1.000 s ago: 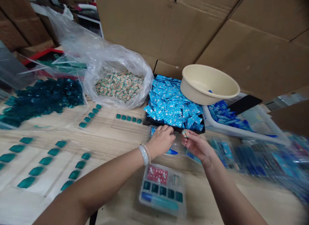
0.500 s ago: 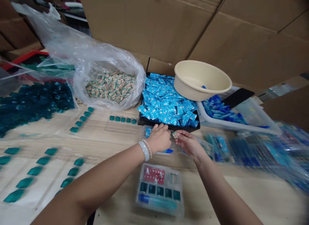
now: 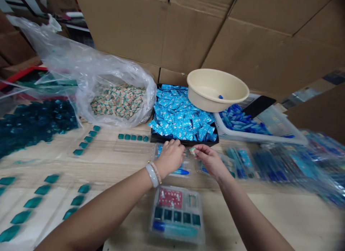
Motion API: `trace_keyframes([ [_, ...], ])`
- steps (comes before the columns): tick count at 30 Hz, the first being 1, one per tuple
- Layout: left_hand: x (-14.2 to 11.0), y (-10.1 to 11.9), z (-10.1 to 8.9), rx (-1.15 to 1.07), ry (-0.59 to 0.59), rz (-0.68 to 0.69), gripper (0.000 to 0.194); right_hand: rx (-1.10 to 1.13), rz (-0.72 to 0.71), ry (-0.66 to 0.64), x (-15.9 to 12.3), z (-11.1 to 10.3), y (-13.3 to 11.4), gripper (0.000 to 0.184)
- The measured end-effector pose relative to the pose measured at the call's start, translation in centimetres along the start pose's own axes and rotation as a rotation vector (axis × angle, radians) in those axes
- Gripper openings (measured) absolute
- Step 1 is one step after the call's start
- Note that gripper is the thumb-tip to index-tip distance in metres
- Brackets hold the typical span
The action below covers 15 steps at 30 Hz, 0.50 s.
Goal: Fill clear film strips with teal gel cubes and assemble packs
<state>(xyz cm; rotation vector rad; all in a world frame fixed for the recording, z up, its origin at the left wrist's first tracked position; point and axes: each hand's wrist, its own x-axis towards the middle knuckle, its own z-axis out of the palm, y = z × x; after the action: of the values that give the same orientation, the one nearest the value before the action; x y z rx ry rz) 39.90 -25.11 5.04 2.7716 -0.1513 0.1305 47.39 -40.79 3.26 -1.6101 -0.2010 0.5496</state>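
Note:
My right hand (image 3: 211,160) pinches a small beige-and-green piece (image 3: 192,151) between thumb and fingertips. My left hand (image 3: 171,156), with bracelets at the wrist, is closed and bent down over a clear plastic tray (image 3: 165,172). What its fingertips hold, if anything, is hidden. Inside that tray show part of a blue packet (image 3: 160,149) and a blue pen-shaped tool (image 3: 181,171). Under my right hand lies another clear tray (image 3: 229,164). Nearer to me, a filled case (image 3: 176,214) has a red packet, a row of teal gems and a blue pen-shaped tool.
A black box of blue packets (image 3: 183,114) stands behind my hands, with a plastic bag of beige-and-green pieces (image 3: 118,100) to its left. At right are a cream basin (image 3: 218,89), a white basket (image 3: 285,136) and filled trays (image 3: 280,168). Teal gems (image 3: 40,116) lie left.
The whole view has shifted slightly, so things appear a little further left. My left hand has moved slightly over the tray; my right hand still pinches the beige-and-green piece.

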Motion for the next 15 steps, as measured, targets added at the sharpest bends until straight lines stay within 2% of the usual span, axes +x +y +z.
trace_keyframes([
  [3,-0.4,-0.2,-0.6,-0.002,-0.003,0.007,0.017,-0.176,-0.124,0.033,0.0,0.1,0.1,0.022],
  [9,-2.1,-0.3,-0.8,-0.012,-0.013,0.075,0.015,-0.725,-0.542,0.038,-0.6,1.4,0.2,0.009],
  [12,-2.5,-0.2,-0.4,-0.014,-0.009,0.103,0.020,-0.823,-0.632,0.058,-0.8,1.9,0.4,0.011],
  [15,-1.7,0.2,0.0,0.032,-0.022,0.073,0.022,-0.835,-0.650,0.072,-0.8,1.9,0.7,0.011],
])
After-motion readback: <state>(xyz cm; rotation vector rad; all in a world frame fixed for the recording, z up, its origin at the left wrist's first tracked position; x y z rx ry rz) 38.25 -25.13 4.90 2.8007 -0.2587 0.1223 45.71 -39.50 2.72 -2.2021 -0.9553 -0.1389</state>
